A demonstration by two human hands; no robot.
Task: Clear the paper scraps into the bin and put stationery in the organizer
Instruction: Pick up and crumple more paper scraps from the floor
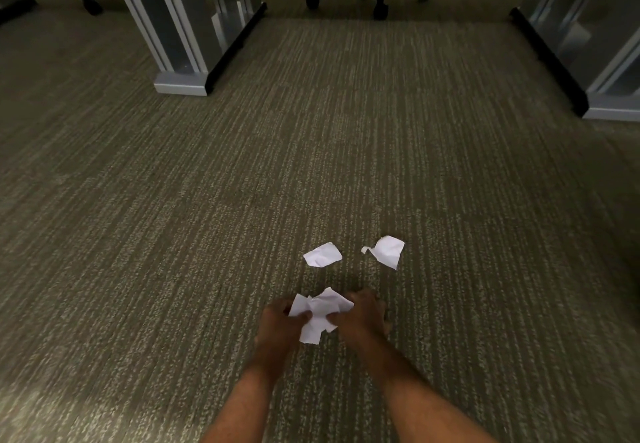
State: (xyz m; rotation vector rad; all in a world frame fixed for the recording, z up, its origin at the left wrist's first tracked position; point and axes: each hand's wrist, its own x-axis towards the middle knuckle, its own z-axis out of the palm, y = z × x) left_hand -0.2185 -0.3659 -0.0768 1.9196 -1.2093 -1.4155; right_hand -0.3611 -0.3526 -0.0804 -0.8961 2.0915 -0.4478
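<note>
Both the left hand (280, 321) and right hand (362, 316) pinch a crumpled paper wad (320, 314) low over the carpet (173, 234). Just beyond the wad lie 2 loose scraps (322, 254), (387, 251). Paper looks light, soft, crushable; likely best grabbed by bunching.

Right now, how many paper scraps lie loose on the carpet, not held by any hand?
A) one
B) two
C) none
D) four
B: two scraps lie apart on the carpet, the left scrap and the right scrap, while the left hand and the right hand together hold a crumpled bunch of paper.
</note>
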